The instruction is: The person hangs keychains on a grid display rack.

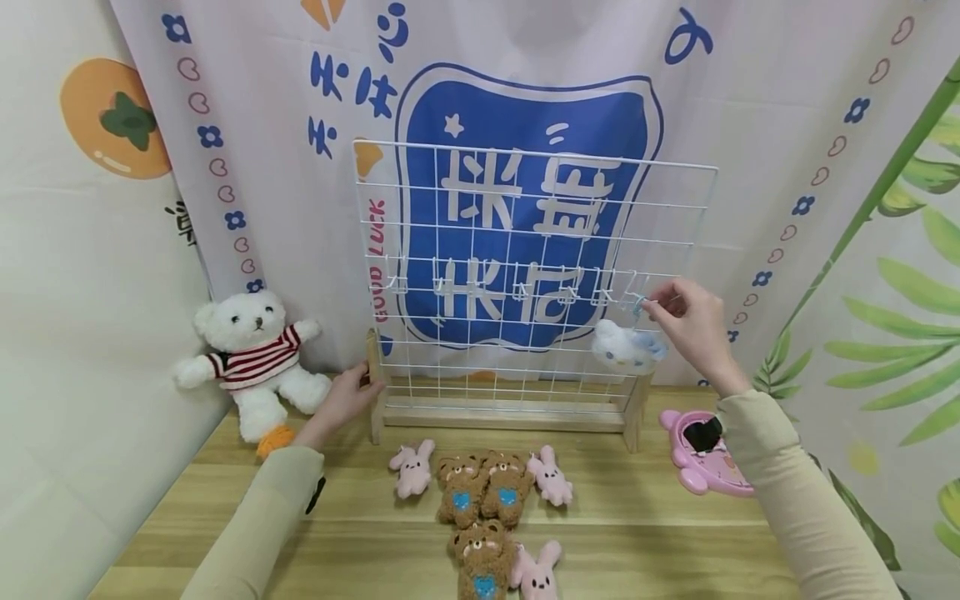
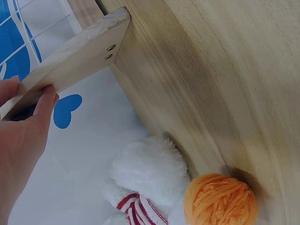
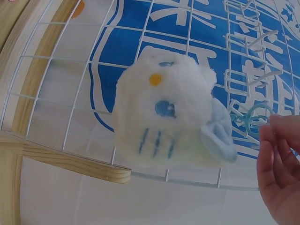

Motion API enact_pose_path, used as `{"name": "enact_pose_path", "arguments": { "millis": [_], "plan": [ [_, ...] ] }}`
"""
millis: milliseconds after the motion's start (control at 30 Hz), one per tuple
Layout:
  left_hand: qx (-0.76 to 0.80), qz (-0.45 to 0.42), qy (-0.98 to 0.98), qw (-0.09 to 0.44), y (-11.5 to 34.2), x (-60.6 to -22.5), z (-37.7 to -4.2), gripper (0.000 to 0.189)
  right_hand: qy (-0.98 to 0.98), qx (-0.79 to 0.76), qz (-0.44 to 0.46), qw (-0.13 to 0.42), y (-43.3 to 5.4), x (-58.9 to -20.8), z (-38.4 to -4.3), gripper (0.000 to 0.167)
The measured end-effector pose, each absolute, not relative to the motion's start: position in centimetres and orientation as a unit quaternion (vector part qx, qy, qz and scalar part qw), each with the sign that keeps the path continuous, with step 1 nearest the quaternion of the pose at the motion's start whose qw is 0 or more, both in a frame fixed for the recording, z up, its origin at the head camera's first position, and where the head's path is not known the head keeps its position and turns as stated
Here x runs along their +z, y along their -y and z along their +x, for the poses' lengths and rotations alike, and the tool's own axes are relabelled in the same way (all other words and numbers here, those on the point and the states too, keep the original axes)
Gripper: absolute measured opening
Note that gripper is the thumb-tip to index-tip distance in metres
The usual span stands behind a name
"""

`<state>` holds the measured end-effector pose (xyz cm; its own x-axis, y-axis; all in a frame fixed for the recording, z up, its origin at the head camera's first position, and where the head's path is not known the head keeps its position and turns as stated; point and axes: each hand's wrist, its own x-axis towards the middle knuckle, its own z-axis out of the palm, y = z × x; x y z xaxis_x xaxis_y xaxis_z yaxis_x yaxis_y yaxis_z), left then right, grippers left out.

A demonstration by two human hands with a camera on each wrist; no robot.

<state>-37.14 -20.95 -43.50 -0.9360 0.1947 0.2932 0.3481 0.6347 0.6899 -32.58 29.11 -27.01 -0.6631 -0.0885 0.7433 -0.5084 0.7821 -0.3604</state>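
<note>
In the head view a white wire grid rack (image 1: 536, 154) stands in a wooden base (image 1: 502, 419). My left hand (image 1: 348, 398) grips the left wooden post (image 2: 79, 61) between thumb and fingers. A light blue ring (image 3: 255, 119) is pinched in the fingertips of my right hand (image 1: 693, 325), close to the rightmost of several white hooks (image 1: 567, 294). From that ring hangs a white plush keychain (image 3: 164, 108) with a yellow nose and a light blue bow, in front of the grid. Whether the ring touches the hook I cannot tell.
Several brown bear plushes (image 1: 483, 558) and pink rabbit plushes (image 1: 412, 471) lie on the wooden table before the rack. A white teddy bear (image 1: 255, 362) and an orange yarn ball (image 2: 220, 201) are at left. A pink bear-shaped item (image 1: 697, 467) lies at right.
</note>
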Motion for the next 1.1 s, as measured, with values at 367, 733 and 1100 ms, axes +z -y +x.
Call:
{"name": "enact_pose_path", "arguments": {
  "millis": [367, 733, 1100],
  "plan": [
    [-0.401, -0.150, 0.899, 0.095, 20.94, -43.59, -37.29, 0.044, 0.844, 0.268, 0.199, 0.420, -28.72, -27.03, -32.23, 0.008],
    [-0.405, -0.146, 0.898, 0.088, 21.02, -43.54, -37.18, 0.045, 0.839, 0.242, 0.210, 0.441, -28.76, -26.58, -32.08, 0.009],
    [-0.390, -0.144, 0.904, 0.097, 21.02, -43.63, -37.27, 0.043, 0.852, 0.236, 0.189, 0.427, -29.21, -26.43, -32.31, 0.007]
  ]
}}
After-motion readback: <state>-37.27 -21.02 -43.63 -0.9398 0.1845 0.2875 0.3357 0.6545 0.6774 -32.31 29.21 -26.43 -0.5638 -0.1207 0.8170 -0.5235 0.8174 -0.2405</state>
